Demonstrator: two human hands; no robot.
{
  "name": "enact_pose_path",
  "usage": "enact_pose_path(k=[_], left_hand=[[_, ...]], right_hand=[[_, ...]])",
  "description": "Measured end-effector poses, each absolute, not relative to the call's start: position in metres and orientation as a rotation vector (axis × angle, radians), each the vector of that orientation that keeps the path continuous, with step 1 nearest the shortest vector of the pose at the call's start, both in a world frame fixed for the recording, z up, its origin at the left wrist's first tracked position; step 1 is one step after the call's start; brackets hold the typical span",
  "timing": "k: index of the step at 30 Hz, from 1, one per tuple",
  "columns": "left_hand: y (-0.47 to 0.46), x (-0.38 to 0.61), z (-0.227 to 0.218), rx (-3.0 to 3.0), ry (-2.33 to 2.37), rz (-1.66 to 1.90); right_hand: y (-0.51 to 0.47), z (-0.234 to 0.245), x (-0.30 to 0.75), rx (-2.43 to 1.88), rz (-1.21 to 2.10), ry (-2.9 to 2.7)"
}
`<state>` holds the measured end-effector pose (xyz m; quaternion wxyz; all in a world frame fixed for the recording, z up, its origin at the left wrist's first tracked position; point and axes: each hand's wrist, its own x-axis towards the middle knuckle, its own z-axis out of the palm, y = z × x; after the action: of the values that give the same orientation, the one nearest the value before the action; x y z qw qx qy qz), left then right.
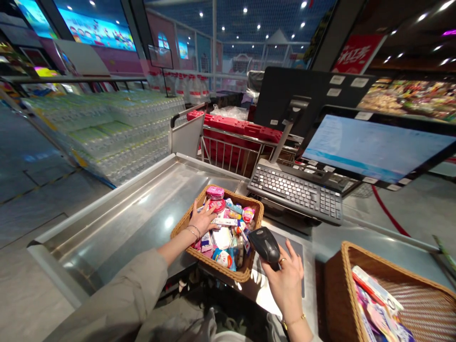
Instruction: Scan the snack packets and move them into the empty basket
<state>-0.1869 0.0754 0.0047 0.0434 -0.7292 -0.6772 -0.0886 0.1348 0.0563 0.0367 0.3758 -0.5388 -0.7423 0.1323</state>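
My left hand (203,219) reaches into a wicker basket (259,205) filled with small packaged goods, its fingers spread over the top layer. Near its fingertips lie a round red pack (217,205) and a pink container (215,192). A long white box (227,222) is beside the hand; whether the fingers touch it I cannot tell. In my right hand (288,273) is a black barcode scanner (265,243), held just past the basket's right side. Also in the basket are a round pink-wrapped sweet (248,214) and a blue-and-white pack (223,259).
A second wicker basket (347,285) at lower right holds a few packages, including a white-and-red box (376,289). Behind the counter (142,204) are a keyboard (295,190), a lit monitor (377,145) and a shopping cart (228,149). Stacked bottles (107,128) stand at left.
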Motion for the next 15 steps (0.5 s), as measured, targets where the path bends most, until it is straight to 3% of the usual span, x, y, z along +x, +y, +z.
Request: enact_pose_path(k=[15], left_hand=[[0.069, -0.172, 0.018, -2.166, -2.059, -0.394]], right_hand=[[0.06, 0.034, 0.141, -1.34, 0.291, -1.905]])
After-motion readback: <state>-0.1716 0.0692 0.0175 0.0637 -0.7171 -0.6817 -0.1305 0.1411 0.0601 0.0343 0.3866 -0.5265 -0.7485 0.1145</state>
